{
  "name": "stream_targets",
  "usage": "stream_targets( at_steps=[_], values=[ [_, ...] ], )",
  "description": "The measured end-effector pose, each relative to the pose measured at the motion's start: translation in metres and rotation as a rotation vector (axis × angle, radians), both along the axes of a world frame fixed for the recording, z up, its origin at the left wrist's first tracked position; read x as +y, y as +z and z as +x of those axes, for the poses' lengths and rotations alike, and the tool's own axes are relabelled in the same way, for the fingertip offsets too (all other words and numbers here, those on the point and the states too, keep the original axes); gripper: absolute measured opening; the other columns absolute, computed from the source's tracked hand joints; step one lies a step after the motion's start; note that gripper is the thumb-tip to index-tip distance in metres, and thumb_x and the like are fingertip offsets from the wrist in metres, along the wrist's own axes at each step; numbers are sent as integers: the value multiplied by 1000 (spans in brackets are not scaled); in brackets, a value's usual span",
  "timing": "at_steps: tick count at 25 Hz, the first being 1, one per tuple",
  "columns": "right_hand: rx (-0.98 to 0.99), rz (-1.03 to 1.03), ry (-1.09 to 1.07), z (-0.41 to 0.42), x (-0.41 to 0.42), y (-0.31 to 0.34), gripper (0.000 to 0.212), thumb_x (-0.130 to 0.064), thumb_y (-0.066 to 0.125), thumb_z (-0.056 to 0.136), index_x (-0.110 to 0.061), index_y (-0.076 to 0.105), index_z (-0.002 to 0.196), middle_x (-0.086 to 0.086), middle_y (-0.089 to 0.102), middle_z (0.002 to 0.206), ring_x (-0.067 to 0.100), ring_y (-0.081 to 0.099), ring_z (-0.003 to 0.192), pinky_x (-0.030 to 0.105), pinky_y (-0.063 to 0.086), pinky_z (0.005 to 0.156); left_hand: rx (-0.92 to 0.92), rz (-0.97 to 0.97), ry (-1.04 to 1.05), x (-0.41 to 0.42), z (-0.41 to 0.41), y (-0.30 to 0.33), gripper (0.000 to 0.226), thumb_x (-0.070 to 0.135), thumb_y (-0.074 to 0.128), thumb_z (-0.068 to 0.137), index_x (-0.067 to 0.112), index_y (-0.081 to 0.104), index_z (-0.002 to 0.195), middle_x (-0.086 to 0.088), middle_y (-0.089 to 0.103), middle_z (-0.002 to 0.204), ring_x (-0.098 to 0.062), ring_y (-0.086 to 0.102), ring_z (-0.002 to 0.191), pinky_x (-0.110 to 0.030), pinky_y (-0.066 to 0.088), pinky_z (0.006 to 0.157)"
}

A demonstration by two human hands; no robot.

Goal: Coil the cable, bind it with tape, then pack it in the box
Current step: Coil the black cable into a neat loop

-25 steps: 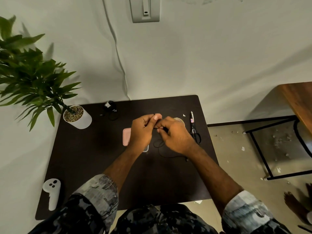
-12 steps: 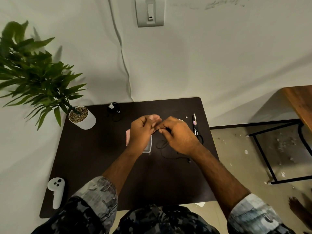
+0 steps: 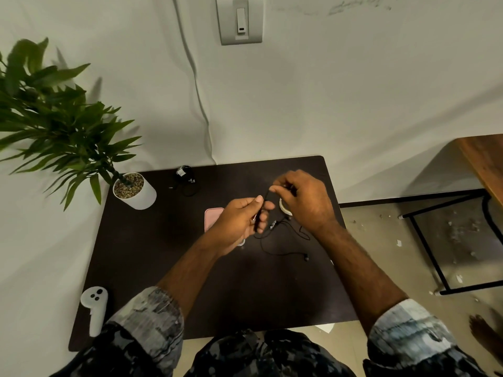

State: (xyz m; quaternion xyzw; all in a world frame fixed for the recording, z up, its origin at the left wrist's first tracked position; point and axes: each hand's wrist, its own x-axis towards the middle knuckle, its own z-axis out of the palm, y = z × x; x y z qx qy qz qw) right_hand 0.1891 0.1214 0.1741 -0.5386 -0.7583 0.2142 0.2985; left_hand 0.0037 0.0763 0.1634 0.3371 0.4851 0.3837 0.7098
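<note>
A thin black cable [image 3: 283, 251] trails in loose loops over the dark table [image 3: 152, 254], ending in a small plug at the right. My left hand [image 3: 239, 224] grips a bunch of the cable between thumb and curled fingers. Just above and to the right, my right hand [image 3: 302, 200] pinches a strand that runs up from the left hand. A pale tape roll [image 3: 284, 208] peeks out under the right hand. The pink box [image 3: 212, 219] lies flat on the table, mostly hidden behind my left hand.
A potted plant in a white pot [image 3: 136, 191] stands at the table's back left. A second small black cable bundle [image 3: 186, 178] lies near the back edge. A white controller [image 3: 95, 306] rests at the front left. A wooden bench [image 3: 481, 164] with black legs stands at the right.
My hands have come apart: the right hand rose up and to the right, drawing a strand of cable out from the left hand. The scissors at the right are now hidden.
</note>
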Motion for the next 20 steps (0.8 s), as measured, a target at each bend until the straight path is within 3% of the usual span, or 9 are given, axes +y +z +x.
stream_targets(
  at_steps=[3,5,8,11,13,15,18,20],
  values=[
    [78,-123,-94,-1,-6,-16,17,-32,71,101,-15,77,101,-2,74,92,15,68,84,35,58,76,-374,-66,183,0,-1,4,28,28,49,109,10,70,105,-7,69,87,-15,69,76,-26,57,68],
    [30,-207,-49,-8,-21,-30,18,-30,67,104,-16,75,95,-7,70,82,13,65,76,39,56,72,-461,-8,369,6,1,2,25,24,50,108,7,69,109,-15,77,106,-25,76,101,-32,62,82],
    [-50,-250,149,-21,-45,-36,24,-28,63,105,-27,61,80,-16,55,70,2,55,65,31,46,66,-183,181,454,10,4,-2,24,18,52,107,1,68,112,-18,77,115,-29,73,114,-35,61,91],
    [-85,-194,253,-23,-47,-24,15,-24,60,104,-22,62,89,-5,61,84,13,58,78,35,50,73,406,434,334,5,-4,-7,22,15,54,107,4,72,113,-1,78,107,-11,75,106,-24,59,91],
    [-82,-169,296,-22,-39,-8,10,-24,57,105,-21,65,99,-2,64,93,15,60,86,35,53,80,713,547,190,0,-8,-11,19,17,56,106,10,74,106,10,75,94,0,73,91,-16,56,82],
    [-118,-131,315,-18,-25,7,15,-27,54,107,-21,66,102,-2,65,98,15,62,89,37,54,83,734,523,98,-4,-6,-12,22,15,53,107,9,72,97,8,71,80,-1,70,75,-18,53,72],
    [-192,-64,290,-13,-7,21,21,-36,52,108,-22,68,107,-5,61,100,13,62,89,36,56,82,472,438,101,-1,1,-4,30,9,44,110,-3,68,96,-7,70,76,-12,66,65,-25,54,65],
    [-173,-33,274,-10,-1,24,23,-40,56,105,-20,68,107,-5,62,97,12,61,86,34,56,79,411,433,86,5,1,3,33,7,40,110,-11,65,99,-11,66,74,-14,62,62,-26,53,62]
  ],
)
